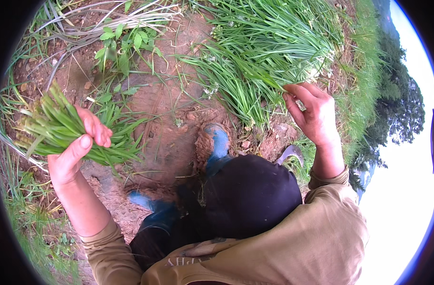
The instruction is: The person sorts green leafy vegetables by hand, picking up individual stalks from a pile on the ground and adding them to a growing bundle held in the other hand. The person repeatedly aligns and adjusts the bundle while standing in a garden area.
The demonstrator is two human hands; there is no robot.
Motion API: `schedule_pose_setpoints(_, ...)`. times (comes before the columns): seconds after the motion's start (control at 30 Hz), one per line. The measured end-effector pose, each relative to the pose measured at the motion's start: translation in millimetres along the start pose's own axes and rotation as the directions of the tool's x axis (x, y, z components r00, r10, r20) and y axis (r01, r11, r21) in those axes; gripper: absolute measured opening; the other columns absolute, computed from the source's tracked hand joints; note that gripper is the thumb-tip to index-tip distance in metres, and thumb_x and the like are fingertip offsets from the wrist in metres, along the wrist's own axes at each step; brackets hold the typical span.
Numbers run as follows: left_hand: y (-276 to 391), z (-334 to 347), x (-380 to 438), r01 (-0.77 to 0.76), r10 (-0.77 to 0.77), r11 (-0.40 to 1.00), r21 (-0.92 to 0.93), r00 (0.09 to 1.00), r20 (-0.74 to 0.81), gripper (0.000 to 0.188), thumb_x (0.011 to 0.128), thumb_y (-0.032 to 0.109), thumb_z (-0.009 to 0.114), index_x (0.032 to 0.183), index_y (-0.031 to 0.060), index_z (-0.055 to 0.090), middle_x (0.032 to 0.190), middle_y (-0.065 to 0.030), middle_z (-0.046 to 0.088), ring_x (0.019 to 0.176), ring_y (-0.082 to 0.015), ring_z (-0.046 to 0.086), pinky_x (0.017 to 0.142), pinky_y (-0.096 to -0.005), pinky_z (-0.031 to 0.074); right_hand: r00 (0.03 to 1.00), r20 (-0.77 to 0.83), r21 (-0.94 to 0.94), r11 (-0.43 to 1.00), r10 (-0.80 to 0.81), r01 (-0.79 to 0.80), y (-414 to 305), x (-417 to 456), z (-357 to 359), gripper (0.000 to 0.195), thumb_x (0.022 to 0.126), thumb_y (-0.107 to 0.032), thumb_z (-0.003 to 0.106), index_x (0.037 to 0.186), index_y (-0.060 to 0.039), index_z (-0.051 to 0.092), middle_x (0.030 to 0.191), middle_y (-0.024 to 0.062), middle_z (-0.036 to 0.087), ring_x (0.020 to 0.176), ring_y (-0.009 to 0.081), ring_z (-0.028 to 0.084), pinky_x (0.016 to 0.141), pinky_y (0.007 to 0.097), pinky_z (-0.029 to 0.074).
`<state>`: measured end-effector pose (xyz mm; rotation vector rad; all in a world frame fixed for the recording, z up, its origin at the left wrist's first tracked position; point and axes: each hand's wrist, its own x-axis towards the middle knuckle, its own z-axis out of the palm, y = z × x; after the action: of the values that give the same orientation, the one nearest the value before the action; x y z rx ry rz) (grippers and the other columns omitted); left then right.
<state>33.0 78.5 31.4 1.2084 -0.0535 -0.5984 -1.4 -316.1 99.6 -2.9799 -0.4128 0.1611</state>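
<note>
At the left, my left hand (80,137) is closed around a thick bundle of garlic chives (58,124). Its cut stem ends point up and left, while the leaves hang down to the right. On the other side, my right hand (309,110) pinches a thin green leaf blade (272,80) between thumb and fingertips. That hand is just over the near edge of a large pile of cut chives (267,46), which lies on the ground with some white flower heads among it. A sickle blade (291,154) lies near my knee, its handle hidden.
Wet reddish mud (156,107) runs between the pile and the left bundle. My muddy blue boots (218,140) stand on it. A leafy weed (122,46) and dry pale stalks (131,21) are at upper left. Grass (363,82) borders the right side, with trees (402,96) beyond.
</note>
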Motion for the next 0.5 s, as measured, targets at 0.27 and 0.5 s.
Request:
schedule_pose_setpoints(0.27,-13,54,18,-0.044,0.041,0.996,0.083,0.998,0.037,0.026,0.080,0.020,0.061,0.097,0.0015,0.057,0.111,-0.0171,0.053,0.069,-0.0128,0.054,0.064,-0.0285,0.045,0.906,0.057,0.587,0.748,-0.420,0.310,-68,65,9,0.011,0.069,-0.012,0.067,0.075,-0.0045,0.062,0.067,0.0071,0.059,0.059,0.0238,0.057,0.051,0.0316,0.047)
schedule_pose_setpoints(0.5,-35,72,14,0.119,-0.120,0.993,0.027,0.992,0.035,0.028,0.079,0.013,0.064,0.104,0.0011,0.055,0.094,-0.0069,0.060,0.078,-0.0127,0.057,0.068,-0.0273,0.046,0.952,0.038,0.737,0.652,-0.303,0.177,-95,84,21,0.011,0.069,-0.012,0.068,0.075,-0.0050,0.062,0.061,0.0069,0.055,0.055,0.0208,0.056,0.049,0.0296,0.044)
